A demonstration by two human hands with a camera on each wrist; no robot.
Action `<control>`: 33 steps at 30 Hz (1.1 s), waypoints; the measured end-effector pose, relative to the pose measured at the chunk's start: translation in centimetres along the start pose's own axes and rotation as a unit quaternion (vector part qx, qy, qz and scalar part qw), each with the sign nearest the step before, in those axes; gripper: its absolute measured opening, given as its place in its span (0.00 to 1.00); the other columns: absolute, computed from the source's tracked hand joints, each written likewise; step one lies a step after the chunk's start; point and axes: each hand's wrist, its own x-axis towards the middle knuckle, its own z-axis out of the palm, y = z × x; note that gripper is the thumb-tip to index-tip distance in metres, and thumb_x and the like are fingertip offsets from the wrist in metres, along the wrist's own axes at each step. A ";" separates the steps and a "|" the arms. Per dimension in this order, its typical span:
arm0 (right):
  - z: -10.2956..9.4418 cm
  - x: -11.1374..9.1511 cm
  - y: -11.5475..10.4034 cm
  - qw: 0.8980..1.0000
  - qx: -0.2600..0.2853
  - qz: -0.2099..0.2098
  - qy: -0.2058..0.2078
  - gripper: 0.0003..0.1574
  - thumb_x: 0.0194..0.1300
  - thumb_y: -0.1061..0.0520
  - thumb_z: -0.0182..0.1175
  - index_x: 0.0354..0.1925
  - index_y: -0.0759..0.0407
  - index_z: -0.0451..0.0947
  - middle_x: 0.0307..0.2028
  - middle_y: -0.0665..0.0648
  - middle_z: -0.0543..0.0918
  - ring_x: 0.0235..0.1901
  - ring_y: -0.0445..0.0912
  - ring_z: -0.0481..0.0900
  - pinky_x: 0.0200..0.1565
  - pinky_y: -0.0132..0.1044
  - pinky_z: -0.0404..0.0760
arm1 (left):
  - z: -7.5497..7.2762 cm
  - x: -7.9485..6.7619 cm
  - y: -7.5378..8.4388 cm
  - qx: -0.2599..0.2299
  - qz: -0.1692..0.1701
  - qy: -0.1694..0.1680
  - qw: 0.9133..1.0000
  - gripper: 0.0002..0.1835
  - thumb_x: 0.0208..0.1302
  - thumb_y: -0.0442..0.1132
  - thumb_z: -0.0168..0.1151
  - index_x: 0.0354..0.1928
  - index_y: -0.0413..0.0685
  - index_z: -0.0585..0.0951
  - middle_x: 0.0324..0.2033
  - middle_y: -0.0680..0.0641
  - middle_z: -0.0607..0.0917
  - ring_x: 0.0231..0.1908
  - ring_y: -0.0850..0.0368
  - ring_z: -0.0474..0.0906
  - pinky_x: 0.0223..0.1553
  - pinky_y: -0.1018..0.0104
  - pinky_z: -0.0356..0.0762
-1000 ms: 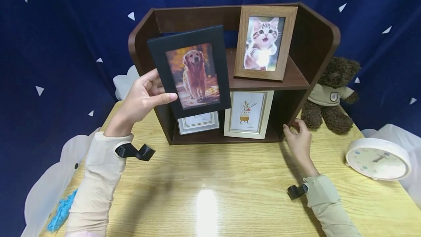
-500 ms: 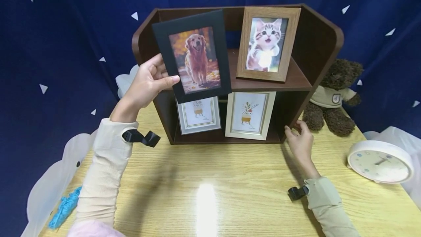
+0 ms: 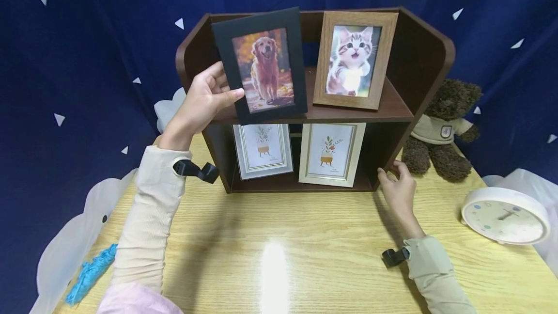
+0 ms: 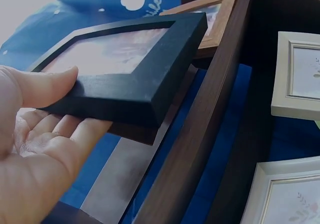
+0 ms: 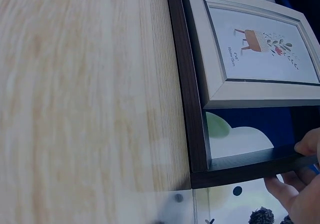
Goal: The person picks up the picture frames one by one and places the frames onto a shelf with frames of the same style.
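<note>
My left hand (image 3: 202,98) grips the left edge of a black picture frame (image 3: 298,62) with a dog photo, thumb on its front and fingers behind. The frame is held slightly tilted at the upper shelf of a dark brown two-tier rack (image 3: 348,113). To its right stands a wooden picture frame (image 3: 320,62) with a kitten photo. On the lower shelf lean a silver-white frame (image 3: 263,151) and a cream frame (image 3: 303,154). My right hand (image 3: 398,190) pinches the rack's right side panel near the bottom; in the right wrist view its fingers (image 5: 280,190) lie around that panel.
A brown teddy bear (image 3: 440,120) sits right of the rack, with a white round clock (image 3: 505,214) in front of it. Blue yarn (image 3: 91,275) lies at the left edge of the wooden table (image 3: 331,246). A dark blue curtain (image 3: 109,38) hangs behind.
My left hand has lifted the black picture frame up and slightly right, to the upper shelf's level, uncovering more of the silver-white frame below. My right hand stays on the side panel.
</note>
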 end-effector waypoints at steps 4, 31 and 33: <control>0.0 0.0 0.0 1.000 0.008 -0.001 0.001 0.16 0.60 0.68 0.60 0.47 0.74 0.74 0.43 0.70 0.81 0.41 0.40 0.81 0.39 0.12 0.75 | 0.2 0.6 -0.1 -0.016 -0.002 0.014 1.000 0.28 0.61 0.18 0.49 0.65 0.33 0.64 0.54 0.40 0.78 0.49 0.54 0.80 0.49 0.67 0.81; -0.5 -1.0 -3.9 1.000 0.009 -0.008 -0.002 0.16 0.58 0.72 0.58 0.45 0.80 0.72 0.41 0.76 0.79 0.43 0.56 0.81 0.39 0.13 0.75 | 0.0 2.7 -1.9 0.025 -0.002 0.127 0.992 0.27 0.63 0.18 0.49 0.65 0.34 0.62 0.60 0.35 0.73 0.46 0.58 0.78 0.41 0.74 0.81; -0.5 -1.1 -4.0 1.000 0.005 -0.011 0.000 0.16 0.58 0.72 0.58 0.45 0.80 0.73 0.40 0.76 0.79 0.43 0.58 0.82 0.39 0.13 0.75 | 0.0 2.8 -2.0 0.023 -0.004 0.134 0.991 0.27 0.63 0.18 0.49 0.65 0.35 0.63 0.60 0.35 0.72 0.46 0.59 0.78 0.40 0.74 0.81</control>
